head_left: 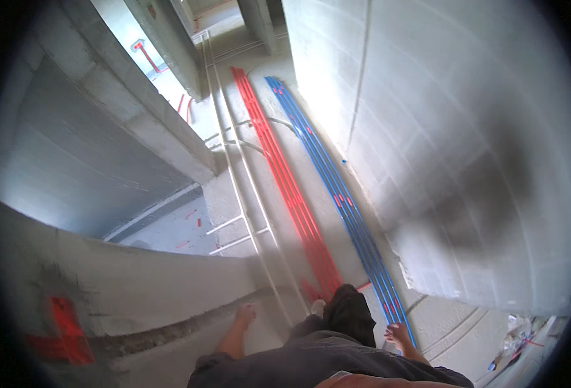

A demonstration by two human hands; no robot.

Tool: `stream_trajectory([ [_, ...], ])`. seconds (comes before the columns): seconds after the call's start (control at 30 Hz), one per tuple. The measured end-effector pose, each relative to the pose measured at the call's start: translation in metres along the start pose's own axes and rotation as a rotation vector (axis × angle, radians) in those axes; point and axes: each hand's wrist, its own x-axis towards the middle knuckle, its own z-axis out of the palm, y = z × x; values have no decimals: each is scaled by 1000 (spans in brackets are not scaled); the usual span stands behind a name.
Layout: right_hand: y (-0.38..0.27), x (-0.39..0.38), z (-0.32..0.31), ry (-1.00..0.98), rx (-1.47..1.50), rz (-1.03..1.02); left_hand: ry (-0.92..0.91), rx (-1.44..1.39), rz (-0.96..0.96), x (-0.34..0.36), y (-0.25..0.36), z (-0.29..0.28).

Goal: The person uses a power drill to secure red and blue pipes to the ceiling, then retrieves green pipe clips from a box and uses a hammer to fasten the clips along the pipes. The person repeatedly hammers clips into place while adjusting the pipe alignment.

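My left hand (247,314) hangs at my side, fingers loosely curled, near a grey wall, and nothing shows in it. My right hand (398,335) is lower right, its fingers bent inward; whether something small is inside them is hidden. Below that hand, blue pipes (344,194) with short red pieces on them run along the floor by the right wall. In front of my feet lies a row of red pipes (289,184), side by side. Whether the right hand touches the blue pipes cannot be told.
Two white pipes (238,174) with side branches run along the floor left of the red ones. A pale block wall (441,129) rises on the right. Clear plastic wrapping (517,333) lies lower right. Red conduit (65,330) is set in the wall at lower left. Doorways open at the far end.
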Motion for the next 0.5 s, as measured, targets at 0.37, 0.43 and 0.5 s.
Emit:
stream_trajectory([
  [0.37, -268, 204, 32, -293, -501, -122, 127, 122, 99, 44, 78, -73],
  [0.43, -358, 241, 63, -133, -141, 133, 75, -276, -91, 39, 102, -52],
  [0.5, -489, 273, 88, -93, -430, -57, 94, -147, -250, 14, 188, -29],
])
